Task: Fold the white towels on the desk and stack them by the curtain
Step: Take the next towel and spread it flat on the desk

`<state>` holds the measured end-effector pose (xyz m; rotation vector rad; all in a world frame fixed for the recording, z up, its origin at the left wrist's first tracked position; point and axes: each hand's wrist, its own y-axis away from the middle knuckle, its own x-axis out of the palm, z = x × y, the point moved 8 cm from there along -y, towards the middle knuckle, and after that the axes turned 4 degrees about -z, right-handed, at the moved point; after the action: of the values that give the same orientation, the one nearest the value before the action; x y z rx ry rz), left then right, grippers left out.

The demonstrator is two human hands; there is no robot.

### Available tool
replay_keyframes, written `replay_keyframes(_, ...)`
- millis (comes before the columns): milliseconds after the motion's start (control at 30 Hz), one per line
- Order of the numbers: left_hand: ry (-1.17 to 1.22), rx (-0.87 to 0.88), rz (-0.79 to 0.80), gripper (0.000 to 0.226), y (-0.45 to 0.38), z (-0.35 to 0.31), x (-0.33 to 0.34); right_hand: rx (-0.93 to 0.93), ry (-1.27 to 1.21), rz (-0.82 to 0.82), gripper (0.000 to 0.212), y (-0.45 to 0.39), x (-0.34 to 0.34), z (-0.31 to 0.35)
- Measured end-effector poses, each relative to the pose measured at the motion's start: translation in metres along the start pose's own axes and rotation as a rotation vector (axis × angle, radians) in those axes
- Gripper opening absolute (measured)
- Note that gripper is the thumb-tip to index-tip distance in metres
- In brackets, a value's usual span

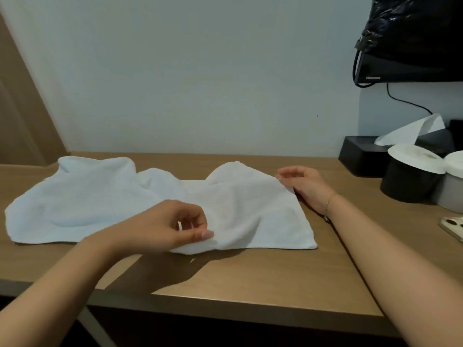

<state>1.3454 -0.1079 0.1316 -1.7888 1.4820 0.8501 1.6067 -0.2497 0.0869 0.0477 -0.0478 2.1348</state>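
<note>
Towels cover the middle of the desk (263, 279): one white towel (253, 209) lies rumpled at the centre and centre-right of the frame, and a second white towel (72, 199) spreads loosely to the left of it, its right part tucked under the first. Neither is folded.

My left hand (172, 224) sits at the lower centre, over the near edge of the centre towel. Thumb and fingers are curled in together and pinch a fold of the cloth, lifting that edge slightly off the wood so a shadow falls beneath it. My right hand (304, 186) is at the centre-right, at the far right corner of the same towel. Its fingers are bent and the fingertips nip the corner, while the heel of the hand rests on the desk just beside the cloth. The two hands are well apart, one at each end of the towel's right half. A thin bracelet (328, 205) circles my right wrist.

At the left edge of the frame hangs a tan curtain (22, 116). On the right side stand a black tissue box (363, 154) with a white tissue sticking up, two paper rolls (416, 159) on dark and grey holders, and a phone (453, 227) at the frame's edge. A black bag (413, 28) hangs over a screen in the upper right corner.
</note>
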Motion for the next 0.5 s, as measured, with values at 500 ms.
replay_keyframes(500,-0.474,-0.156,-0.321,0.072,-0.091,0.068,0.009,-0.228,0.692,-0.416,0.014,0.028,-0.031,0.005)
